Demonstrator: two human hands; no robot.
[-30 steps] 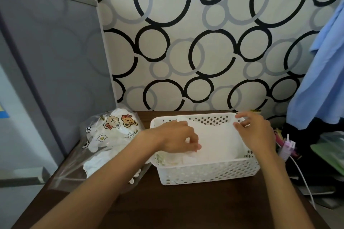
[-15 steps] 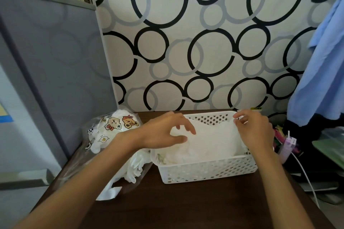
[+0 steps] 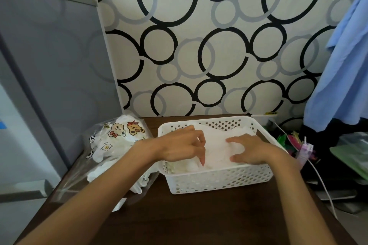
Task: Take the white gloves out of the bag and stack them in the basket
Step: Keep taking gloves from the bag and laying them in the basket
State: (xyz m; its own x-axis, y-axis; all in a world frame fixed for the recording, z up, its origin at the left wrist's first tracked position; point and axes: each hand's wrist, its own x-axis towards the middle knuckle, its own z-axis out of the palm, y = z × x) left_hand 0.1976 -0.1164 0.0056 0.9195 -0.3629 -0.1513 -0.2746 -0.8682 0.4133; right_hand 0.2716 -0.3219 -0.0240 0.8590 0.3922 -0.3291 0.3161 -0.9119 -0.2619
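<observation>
While the dark worktop point(image 3: 209, 219) is carrying everything, I am working over the white perforated basket point(image 3: 219, 180), which is sitting right of centre, with the clear cartoon-printed bag point(image 3: 111, 145) lying just beside it on the left, against the grey cabinet point(image 3: 49, 65). More white gloves are showing through the bag's plastic, so I am judging the job to be partway along.

The white gloves point(image 3: 217, 145) already moved are lying as a soft pile inside the basket, filling most of it and rising toward the rim at the far side. I am settling that pile now. My left hand point(image 3: 183, 148) is hanging over the pile's left part with its fingers curled downward and the tips touching the cloth; I cannot tell whether it is pinching anything. My right hand point(image 3: 251, 150) is resting on the right part, its fingers loosely spread, holding nothing.

To do this step well, I am thinking I should be pressing flat rather than gathering, smoothing outward from the middle so the layers are lying even. The fabric is looking limp, so bunched edges would probably be tipping later gloves. I should be keeping the near left corner low too.
</observation>
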